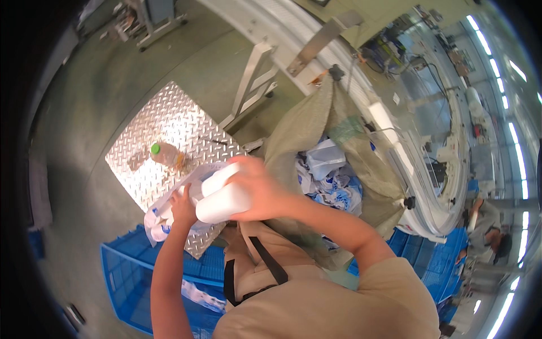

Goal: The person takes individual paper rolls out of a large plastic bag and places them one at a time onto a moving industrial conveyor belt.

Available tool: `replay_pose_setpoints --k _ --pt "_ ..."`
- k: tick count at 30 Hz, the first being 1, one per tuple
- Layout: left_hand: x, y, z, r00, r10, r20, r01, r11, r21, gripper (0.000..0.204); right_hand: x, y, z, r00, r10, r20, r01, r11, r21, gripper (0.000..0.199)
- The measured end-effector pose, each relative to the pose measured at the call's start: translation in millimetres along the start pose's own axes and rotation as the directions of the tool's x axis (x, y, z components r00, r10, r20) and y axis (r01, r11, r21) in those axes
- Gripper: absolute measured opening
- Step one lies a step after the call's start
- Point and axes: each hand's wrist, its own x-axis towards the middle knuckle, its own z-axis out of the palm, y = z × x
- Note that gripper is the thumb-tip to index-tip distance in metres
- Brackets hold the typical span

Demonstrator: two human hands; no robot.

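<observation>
Two smooth white rolls (pixel 221 204) lie side by side in my right hand (pixel 259 189), whose fingers curl round their right ends; this hand is slightly blurred. My left hand (pixel 183 210) is closed on the side of a white printed plastic bag (pixel 153 219), just left of the rolls. More white rolls show partly inside the bag, next to my left fingers. The bag rests over the near edge of a diamond-plate metal surface (pixel 141 130). Part of the bag's mouth is hidden behind my hands and the held rolls.
A clear bottle with a green cap (pixel 165 153) stands on the metal plate. Blue crates (pixel 127 271) sit at lower left. To the right hangs a woven sack (pixel 296 127) holding crumpled plastic film (pixel 333 186). A white conveyor frame (pixel 262 28) curves behind. Another person (pixel 488 229) is at far right.
</observation>
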Motion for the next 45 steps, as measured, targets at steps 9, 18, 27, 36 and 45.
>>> replay_pose_setpoints --k 9,18,27,36,45 --pt "-39.9 41.5 -132.4 0.944 -0.047 0.328 0.327 -0.02 -0.945 0.068 -278.5 -15.1 -296.1 0.29 0.792 -0.538 0.127 0.525 0.842 0.064" --pt "-49.2 120.7 -165.1 0.923 0.02 0.385 0.367 -0.353 -0.861 0.051 -331.0 78.3 -358.0 0.308 0.948 -0.074 -0.334 0.181 0.925 0.061" --pt "-37.9 206.0 -173.0 0.906 0.2 0.374 0.424 -0.427 -0.799 0.059 -393.3 59.8 -356.7 0.144 0.968 -0.205 -0.046 0.213 0.976 0.049" --pt "-30.5 310.7 -176.9 0.68 0.596 0.427 0.619 -0.155 -0.77 0.066 -420.9 90.9 -326.9 -0.039 0.802 -0.597 -0.996 0.016 0.086 0.074" --pt "-66.4 461.3 -187.9 0.763 0.642 0.082 -0.027 0.158 -0.987 0.061 -216.8 -45.6 -259.9 0.61 0.572 -0.548 -0.191 0.778 0.599 0.08"
